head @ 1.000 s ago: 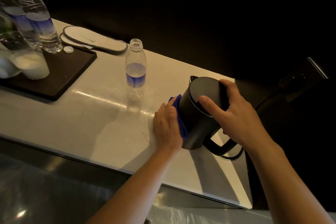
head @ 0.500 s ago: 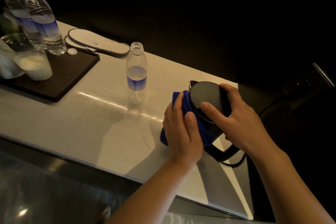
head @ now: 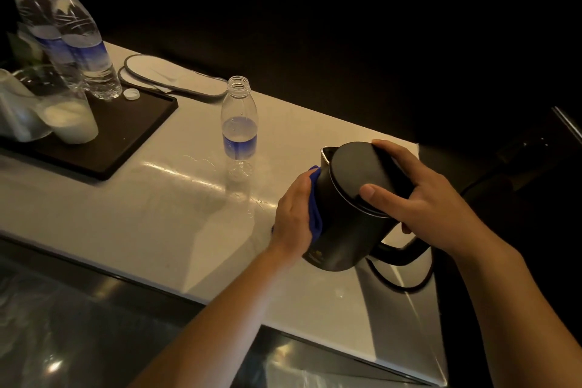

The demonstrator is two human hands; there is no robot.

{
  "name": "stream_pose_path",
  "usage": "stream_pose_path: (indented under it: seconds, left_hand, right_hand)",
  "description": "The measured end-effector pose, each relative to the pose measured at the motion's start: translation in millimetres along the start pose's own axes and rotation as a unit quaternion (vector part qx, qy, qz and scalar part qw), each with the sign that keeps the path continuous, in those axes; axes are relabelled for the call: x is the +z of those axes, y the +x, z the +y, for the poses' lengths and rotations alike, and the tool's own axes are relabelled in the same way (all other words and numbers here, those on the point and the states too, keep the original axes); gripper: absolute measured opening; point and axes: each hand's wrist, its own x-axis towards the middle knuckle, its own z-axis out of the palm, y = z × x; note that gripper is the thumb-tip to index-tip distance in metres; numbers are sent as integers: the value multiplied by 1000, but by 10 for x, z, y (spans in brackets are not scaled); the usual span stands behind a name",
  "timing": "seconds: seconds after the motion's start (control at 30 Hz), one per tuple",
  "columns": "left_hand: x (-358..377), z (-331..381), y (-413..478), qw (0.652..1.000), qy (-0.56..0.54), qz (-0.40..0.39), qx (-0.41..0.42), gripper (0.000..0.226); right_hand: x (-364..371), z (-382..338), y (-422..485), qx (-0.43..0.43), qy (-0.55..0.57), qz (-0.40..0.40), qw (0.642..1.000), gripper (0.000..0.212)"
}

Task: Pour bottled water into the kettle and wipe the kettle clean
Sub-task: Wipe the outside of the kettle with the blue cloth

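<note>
Kettle (head: 349,214) stands near the right end of the bench (head: 157,214), close to its front edge, black body with lid shut; it appears tipped slightly, though the wide lens makes this uncertain. Right hand (head: 422,198) is spread over the lid, thumb on the lid top and fingers (head: 390,151) wrapped over the far rim, gripping it; judged purpose: to brace the kettle so wiping pressure does not slide or turn it. Left hand (head: 294,214) is pressed flat against the kettle's left wall with the blue cloth (head: 315,217) sandwiched between palm and wall, fingers curled around the cloth; only an edge of cloth shows. Power cord (head: 396,283) loops on the bench behind the base, toward the right end. Open bottle (head: 240,132) stands upright mid-bench, well apart from the kettle, partly emptied, so pouring is judged done; its likely cap (head: 131,93) lies on the dark tray (head: 126,142) at the left end, beside two sealed bottles (head: 82,41). Step in hand: wiping the side wall. Risk: the cloth side pushes toward the right end.
</note>
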Motion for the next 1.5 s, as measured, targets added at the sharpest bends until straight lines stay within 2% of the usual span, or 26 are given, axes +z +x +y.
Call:
stream_pose_path:
  seconds: [0.07, 0.17, 0.33, 0.43, 0.57, 0.7, 0.8, 1.13, 1.27, 1.37, 1.5]
  left_hand:
    - [163, 42, -141, 998, -1, 57, 40, 50]
    - [482, 58, -381, 980, 53, 158, 113, 54]
    - [515, -23, -414, 964, 96, 167, 183, 57]
    - [332, -36, -222, 983, 24, 129, 128, 57]
    - [72, -148, 17, 997, -33, 39, 65, 49]
    - [-84, -165, 231, 997, -58, -58, 5, 41]
    - [-169, -177, 355, 993, -60, -90, -42, 47]
    - [-178, 79, 646, 973, 3, -107, -206, 47]
    - [-106, 234, 789, 959, 46, -121, -250, 58]
    - [-85, 211, 770, 959, 26, -120, -257, 47]
    - [-105, 70, 554, 971, -75, -111, -199, 47]
  right_hand:
    - [-19, 8, 16, 1, 11, -2, 1000, 81]
    - [-38, 39, 43, -4, 37, 0, 999, 84]
    - [-57, 67, 71, -14, 55, -28, 998, 85]
    - [-53, 97, 102, -8, 58, -38, 998, 84]
    - [-57, 121, 121, -16, 59, -39, 997, 87]
    - [-64, 134, 132, -19, 66, -47, 997, 86]
    - [-63, 135, 147, -10, 69, -52, 996, 83]
    - [-56, 167, 136, 7, 60, -43, 997, 79]
    - [-58, 153, 129, 14, 55, -39, 998, 80]
    - [-51, 144, 114, 17, 59, -37, 997, 84]
    - [-45, 122, 89, 11, 61, -37, 997, 87]
